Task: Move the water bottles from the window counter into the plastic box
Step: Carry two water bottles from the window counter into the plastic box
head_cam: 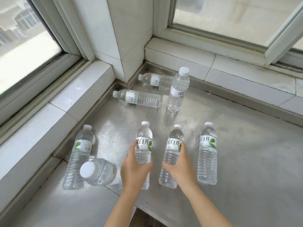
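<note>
On the steel counter [237, 145] in the window corner, the left hand [132, 171] wraps its fingers around a standing water bottle [144, 145], and the right hand [178, 163] grips the next bottle [172, 149] to its right. Six more bottles sit around them: two lying down at the far corner, the others upright or leaning.

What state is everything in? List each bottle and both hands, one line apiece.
Centre-left bottle: upright, capped, gripped.
Centre-right bottle: upright, capped, gripped.
Right-hand bottle: upright, capped, untouched.
Left-edge bottle: upright, capped, untouched.
Nearest bottle: capped, cap towards the camera, untouched.
Back bottle: upright, capped.
Corner bottle: lying down, capped.
Second lying bottle: on its side, capped.
Left hand: fingers round one bottle.
Right hand: fingers round another.
</note>
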The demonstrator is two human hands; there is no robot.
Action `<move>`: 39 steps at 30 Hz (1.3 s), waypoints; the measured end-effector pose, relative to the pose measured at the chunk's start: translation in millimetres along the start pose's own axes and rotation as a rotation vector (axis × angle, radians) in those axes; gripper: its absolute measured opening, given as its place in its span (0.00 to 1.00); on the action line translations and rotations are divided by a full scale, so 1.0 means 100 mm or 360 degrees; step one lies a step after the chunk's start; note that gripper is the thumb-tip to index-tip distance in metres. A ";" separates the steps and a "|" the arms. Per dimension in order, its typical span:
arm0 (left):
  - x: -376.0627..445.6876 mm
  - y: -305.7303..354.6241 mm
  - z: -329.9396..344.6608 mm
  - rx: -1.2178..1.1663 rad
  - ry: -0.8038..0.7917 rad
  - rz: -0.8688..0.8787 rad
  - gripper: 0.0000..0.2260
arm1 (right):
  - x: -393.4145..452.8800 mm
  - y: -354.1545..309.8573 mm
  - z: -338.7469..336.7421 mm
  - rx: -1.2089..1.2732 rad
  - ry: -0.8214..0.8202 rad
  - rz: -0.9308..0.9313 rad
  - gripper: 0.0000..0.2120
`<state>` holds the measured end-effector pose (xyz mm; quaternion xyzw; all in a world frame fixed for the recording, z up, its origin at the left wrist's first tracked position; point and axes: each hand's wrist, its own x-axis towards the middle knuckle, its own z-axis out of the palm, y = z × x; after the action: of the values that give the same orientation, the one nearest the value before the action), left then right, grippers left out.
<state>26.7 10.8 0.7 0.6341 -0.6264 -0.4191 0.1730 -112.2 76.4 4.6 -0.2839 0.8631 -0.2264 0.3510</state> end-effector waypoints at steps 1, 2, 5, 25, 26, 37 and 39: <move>0.00 0.02 -0.02 -0.0026 0.0008 0.0002 0.40 | 0.01 0.01 -0.01 0.0042 0.0007 0.0005 0.49; -0.01 0.03 -0.03 -0.0050 0.0016 0.0008 0.40 | 0.00 0.02 -0.01 0.0069 0.0004 0.0003 0.49; -0.04 0.08 -0.08 -0.0112 0.0041 0.0044 0.40 | -0.02 0.02 -0.04 0.0127 -0.0026 -0.0030 0.49; -0.96 0.25 -0.25 -0.0326 0.0293 0.0296 0.41 | -0.81 0.12 -0.73 0.0448 0.0055 -0.0481 0.43; -1.06 0.26 -0.25 -0.0328 0.0342 0.0291 0.41 | -0.85 0.14 -0.77 0.0483 0.0024 -0.0513 0.43; -2.55 0.01 -0.38 -0.0574 0.0946 0.0088 0.39 | -1.57 0.34 -0.97 0.0757 -0.0499 -0.0850 0.43; -2.82 -0.08 -0.48 -0.0653 0.1062 0.0058 0.40 | -1.76 0.25 -0.92 0.0754 -0.0638 -0.0906 0.44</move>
<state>106.0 261.8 112.0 0.6765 -0.4501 -0.3032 0.4978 -83.5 226.4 133.5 -0.4610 0.5888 -0.4470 0.4910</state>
